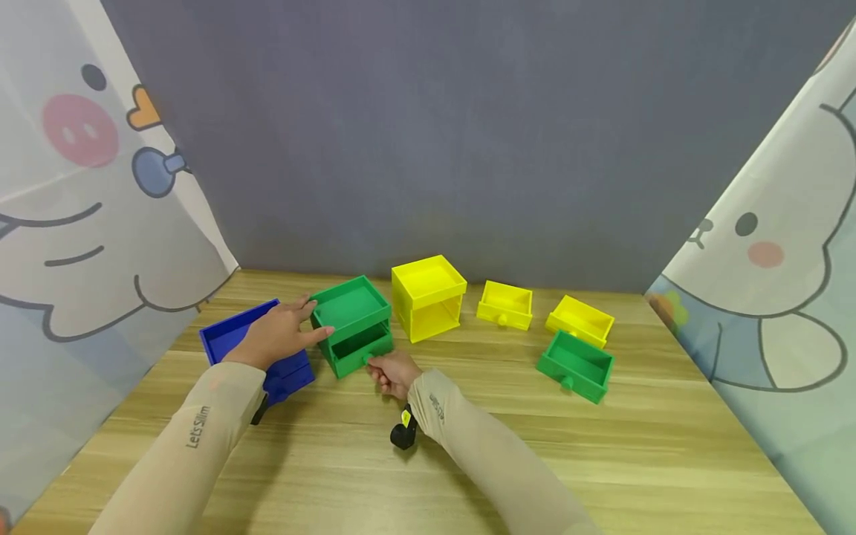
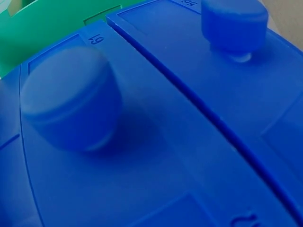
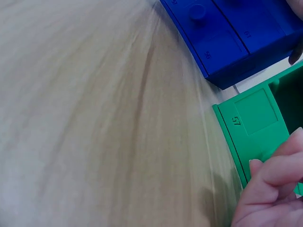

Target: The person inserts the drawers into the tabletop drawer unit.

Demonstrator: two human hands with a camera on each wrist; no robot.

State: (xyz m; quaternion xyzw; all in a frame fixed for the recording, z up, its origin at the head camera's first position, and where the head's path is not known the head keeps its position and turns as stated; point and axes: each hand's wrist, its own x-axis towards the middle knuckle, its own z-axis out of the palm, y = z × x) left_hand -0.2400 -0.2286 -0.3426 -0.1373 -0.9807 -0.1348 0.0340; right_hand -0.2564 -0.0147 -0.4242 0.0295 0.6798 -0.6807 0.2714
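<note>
A small green cabinet (image 1: 349,303) with a tray-like top stands left of centre, its lower green drawer (image 1: 349,362) fitted in and the upper slot vacant. My right hand (image 1: 394,371) pinches the lower drawer's knob between thumb and fingers; in the right wrist view the fingers cover most of that knob. My left hand (image 1: 279,333) rests against the cabinet's left side, fingers extended at the top edge and thumb reaching across its front. Beneath the left forearm, partly hidden, stands a blue cabinet (image 1: 227,338). Two blue knobs (image 2: 71,99) on its drawer fronts fill the left wrist view.
Right of the green cabinet is a yellow cabinet (image 1: 428,279) with an open front. Two loose yellow drawers (image 1: 506,303) and a loose green drawer (image 1: 576,364) lie farther right on the wooden table (image 1: 348,468). A grey backdrop (image 1: 428,148) rises behind.
</note>
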